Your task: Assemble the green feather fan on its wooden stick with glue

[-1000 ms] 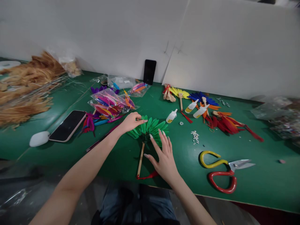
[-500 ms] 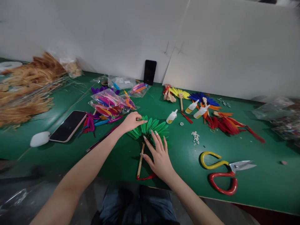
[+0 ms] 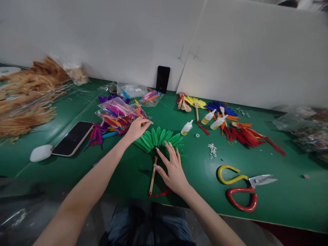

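Note:
A green feather fan (image 3: 158, 136) with a thin wooden handle (image 3: 153, 177) and a red tassel (image 3: 162, 193) lies in front of me on the table. My right hand (image 3: 173, 171) rests spread on the fan's lower right feathers and centre, its fingers apart. Just beyond the fan's upper left edge, my left hand (image 3: 138, 129) hovers with thumb and fingertips pinched together. Whatever is between those fingertips, if anything, is too small to make out. Bagged colourful feathers (image 3: 116, 112) lie close behind the left hand.
Scissors (image 3: 247, 188) with yellow and red handles lie at right, near small white beads (image 3: 212, 150). Several glue bottles (image 3: 187, 127) and a yellow feather fan (image 3: 196, 103) are farther back. A pink-edged phone (image 3: 73, 138) and dried tan plumes (image 3: 33, 89) occupy the left.
My left hand has left the green feathers, moving up and to the left with its fingers still pinched. My right hand stays on the fan.

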A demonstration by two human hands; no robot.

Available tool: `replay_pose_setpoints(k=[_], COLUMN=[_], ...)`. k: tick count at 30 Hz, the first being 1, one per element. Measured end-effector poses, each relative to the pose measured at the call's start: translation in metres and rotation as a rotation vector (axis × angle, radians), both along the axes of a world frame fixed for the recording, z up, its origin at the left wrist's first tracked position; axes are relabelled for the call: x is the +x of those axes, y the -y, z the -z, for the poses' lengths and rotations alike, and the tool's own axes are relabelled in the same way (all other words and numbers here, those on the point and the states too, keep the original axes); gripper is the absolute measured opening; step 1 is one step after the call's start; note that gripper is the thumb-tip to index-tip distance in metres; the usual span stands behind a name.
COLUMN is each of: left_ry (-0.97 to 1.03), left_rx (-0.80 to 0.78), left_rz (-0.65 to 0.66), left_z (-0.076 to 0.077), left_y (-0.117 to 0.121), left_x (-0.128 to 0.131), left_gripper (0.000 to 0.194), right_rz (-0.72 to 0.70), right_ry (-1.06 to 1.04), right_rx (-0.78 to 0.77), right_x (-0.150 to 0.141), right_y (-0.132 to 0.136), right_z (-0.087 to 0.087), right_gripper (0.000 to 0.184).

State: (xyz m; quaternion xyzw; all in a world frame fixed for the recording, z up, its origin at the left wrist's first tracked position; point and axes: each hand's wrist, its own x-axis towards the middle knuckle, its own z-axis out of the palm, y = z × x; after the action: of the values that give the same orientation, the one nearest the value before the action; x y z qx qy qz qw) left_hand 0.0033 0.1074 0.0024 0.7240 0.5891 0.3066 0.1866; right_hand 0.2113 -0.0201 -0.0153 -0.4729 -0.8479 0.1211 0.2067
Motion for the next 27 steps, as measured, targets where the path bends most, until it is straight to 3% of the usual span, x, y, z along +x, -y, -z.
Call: replay_pose_setpoints(k=[7, 17, 27], left_ry=[-0.111, -0.105, -0.018], left_rx=[-0.06, -0.094, -0.094], left_rz=[0.14, 0.219, 0.148], left_z=[0.001, 0.001, 0.001], left_y=[0.002, 0.001, -0.002], left_x=[0.003, 0.002, 0.016], left_gripper=[0.028, 0.033, 0.019], right_rz=[-0.003, -0.02, -0.021], right_ry=[0.027, 0.051, 0.049], right_rx=[0.045, 0.069, 0.074], right_x=[-0.003, -0.005, -0.006], right_y=[0.002, 0.004, 0.004], right_z=[-0.001, 0.004, 0.003], right_gripper=[0.055, 0.061, 0.062])
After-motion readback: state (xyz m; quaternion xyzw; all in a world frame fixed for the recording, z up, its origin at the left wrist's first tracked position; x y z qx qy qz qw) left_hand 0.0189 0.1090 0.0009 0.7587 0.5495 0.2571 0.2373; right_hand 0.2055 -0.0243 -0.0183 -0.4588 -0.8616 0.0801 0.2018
